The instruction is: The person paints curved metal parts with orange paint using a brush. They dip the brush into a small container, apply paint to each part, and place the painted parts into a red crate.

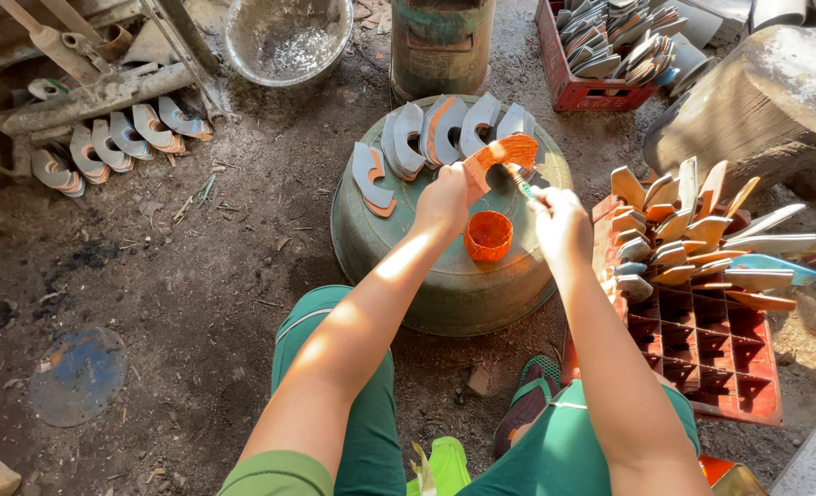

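My left hand (pixel 443 197) grips curved blade (pixel 500 154), held up over upturned tub (pixel 454 276). My right hand (pixel 562 225) grips brush (pixel 521 182), tip on blade. Blade face mostly orange already. Paint cup (pixel 489 236) on tub top, just below blade. Painted blades (pixel 440 133) lined up along tub's far rim, seemingly done. Many unpainted blades left in red crate (pixel 702 340) at my right. Tub top crowded at far edge, free near cup. Crate close by right elbow; bare dirt floor (pixel 196 276) left gives room.
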